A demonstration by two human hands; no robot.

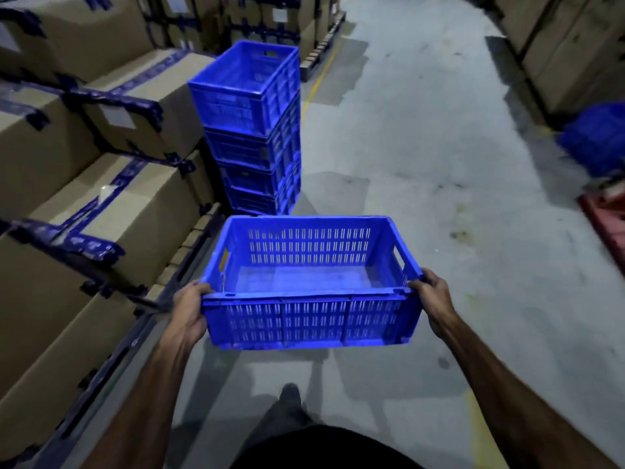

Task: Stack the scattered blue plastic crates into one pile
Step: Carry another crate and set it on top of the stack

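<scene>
We can read no text anywhere: the white paper labels [116,116] on the brown cardboard boxes [67,204] and the printing on their dark blue tape bands [121,179] are too blurred to make out.

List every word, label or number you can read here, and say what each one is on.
No text here is readable.
White labels on the cardboard boxes: blurred, unreadable.
Printed blue tape on the boxes: lettering smeared.
Carried crate and crate stack: no markings legible.
</scene>
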